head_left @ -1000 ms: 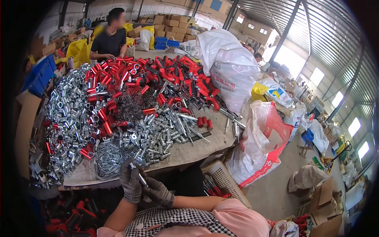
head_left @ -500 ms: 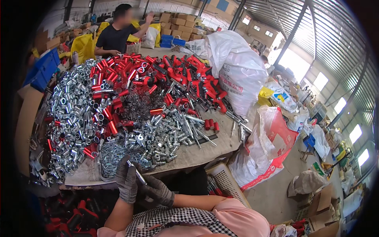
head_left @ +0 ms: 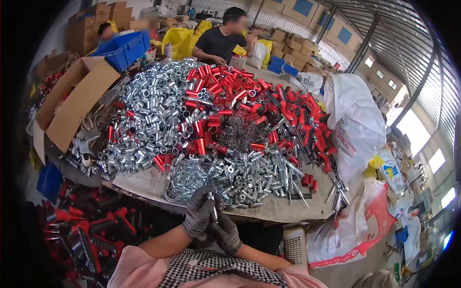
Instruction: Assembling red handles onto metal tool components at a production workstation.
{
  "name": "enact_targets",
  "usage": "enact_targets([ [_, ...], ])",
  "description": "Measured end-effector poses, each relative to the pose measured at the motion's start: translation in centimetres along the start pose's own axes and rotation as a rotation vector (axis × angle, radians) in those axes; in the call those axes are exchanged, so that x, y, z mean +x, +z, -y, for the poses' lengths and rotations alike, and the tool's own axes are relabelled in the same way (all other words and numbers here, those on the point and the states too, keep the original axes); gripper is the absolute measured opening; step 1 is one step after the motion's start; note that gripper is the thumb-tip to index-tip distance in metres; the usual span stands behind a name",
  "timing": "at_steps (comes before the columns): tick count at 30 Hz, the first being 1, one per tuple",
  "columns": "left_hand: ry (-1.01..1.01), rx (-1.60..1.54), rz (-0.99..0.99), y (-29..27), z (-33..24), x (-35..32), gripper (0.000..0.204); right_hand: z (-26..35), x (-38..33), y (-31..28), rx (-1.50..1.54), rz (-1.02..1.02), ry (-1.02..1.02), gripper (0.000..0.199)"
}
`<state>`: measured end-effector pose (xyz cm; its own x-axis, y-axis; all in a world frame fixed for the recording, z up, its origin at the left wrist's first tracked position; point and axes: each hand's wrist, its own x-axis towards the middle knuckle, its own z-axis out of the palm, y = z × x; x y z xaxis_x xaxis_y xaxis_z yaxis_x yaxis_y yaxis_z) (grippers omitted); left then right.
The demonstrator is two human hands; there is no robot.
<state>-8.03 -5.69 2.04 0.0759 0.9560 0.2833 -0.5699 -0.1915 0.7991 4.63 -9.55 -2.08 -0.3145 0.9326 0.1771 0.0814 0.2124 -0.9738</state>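
My left hand [head_left: 198, 211], in a grey glove, is closed round a short shiny metal rod [head_left: 214, 216] in front of the table's near edge. Beside and below it, my gloved right hand [head_left: 226, 236] has its fingers curled near the rod's lower end. Whatever those fingers hold is hidden. Just beyond my hands lies a tray of small screws [head_left: 188, 181], next to a pile of silver metal fittings [head_left: 254, 185]. A tangle of wire springs [head_left: 241, 133] sits behind them. Silver tubes [head_left: 149, 115] are heaped to the left, red tubes [head_left: 221, 77] at the far middle.
Red and black handles [head_left: 297, 108] with metal shafts cover the table's right side. A large white sack [head_left: 357, 125] stands beyond them. An open cardboard box [head_left: 79, 103] and a blue crate [head_left: 122, 50] are at left. Another person [head_left: 218, 43] works across the table.
The view has swung left, so the table and my hands appear farther right. In my left hand the rod now stands more upright. My hands stay close together.
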Motion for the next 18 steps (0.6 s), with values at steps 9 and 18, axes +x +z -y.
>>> enact_targets([
  [9, -0.015, 0.166, 0.262, -0.8, -0.8, 1.5, 0.045, 2.1, 0.9, -1.1, 0.315, -0.014, 0.073, 0.046],
  [18, 0.260, 1.222, 0.218, -8.3, -3.6, 16.9, 0.058, 4.4, 1.3, -2.8, 0.363, -0.270, -0.148, 0.031],
])
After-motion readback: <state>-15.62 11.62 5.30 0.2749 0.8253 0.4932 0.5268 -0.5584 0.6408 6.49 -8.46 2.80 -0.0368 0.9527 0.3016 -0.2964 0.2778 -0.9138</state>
